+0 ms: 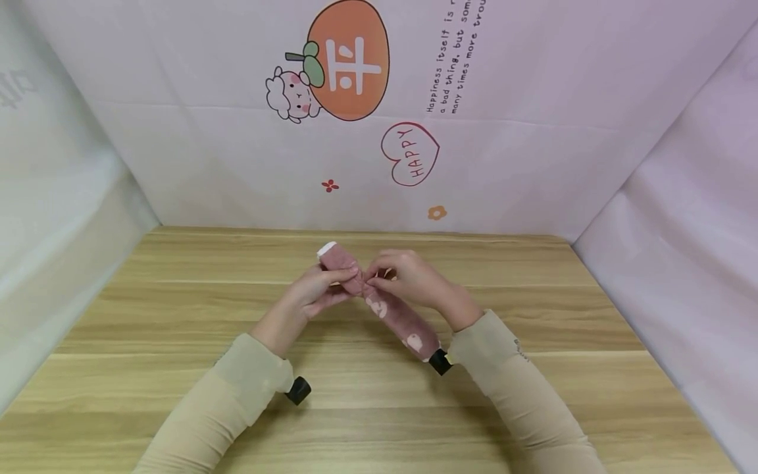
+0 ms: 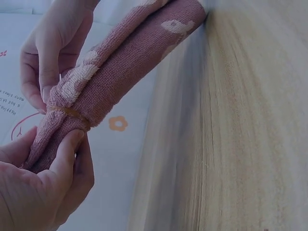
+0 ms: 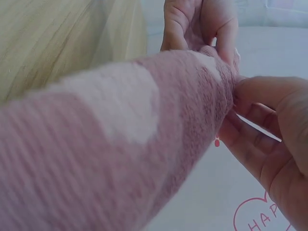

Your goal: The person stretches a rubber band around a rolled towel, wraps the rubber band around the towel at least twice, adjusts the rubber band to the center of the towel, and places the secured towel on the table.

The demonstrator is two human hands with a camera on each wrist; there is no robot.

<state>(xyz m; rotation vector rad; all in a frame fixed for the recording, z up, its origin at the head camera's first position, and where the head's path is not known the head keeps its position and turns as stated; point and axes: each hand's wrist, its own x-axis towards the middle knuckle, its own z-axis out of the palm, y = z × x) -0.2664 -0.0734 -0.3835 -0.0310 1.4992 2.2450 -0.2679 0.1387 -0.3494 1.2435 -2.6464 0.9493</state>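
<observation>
A dusty-pink towel (image 1: pixel 399 324) with white animal patterns is rolled into a long tube and held slantwise above the table. A brownish rubber band (image 2: pixel 70 113) cinches it into a narrow waist, seen best in the left wrist view. Just beside that waist, my left hand (image 1: pixel 320 289) grips the shorter end, thumb lying on top. My right hand (image 1: pixel 414 280) pinches at the band from the other side, thumb and forefinger tips close together. In the right wrist view the longer part of the roll fills the foreground and hides the band.
The wood-grain table (image 1: pixel 355 421) lies beneath both forearms. White printed cloth (image 1: pixel 533 164) stands behind it and along both sides. Small black wrist-worn pieces stick out below the left cuff (image 1: pixel 254 372) and the right cuff (image 1: pixel 488 349).
</observation>
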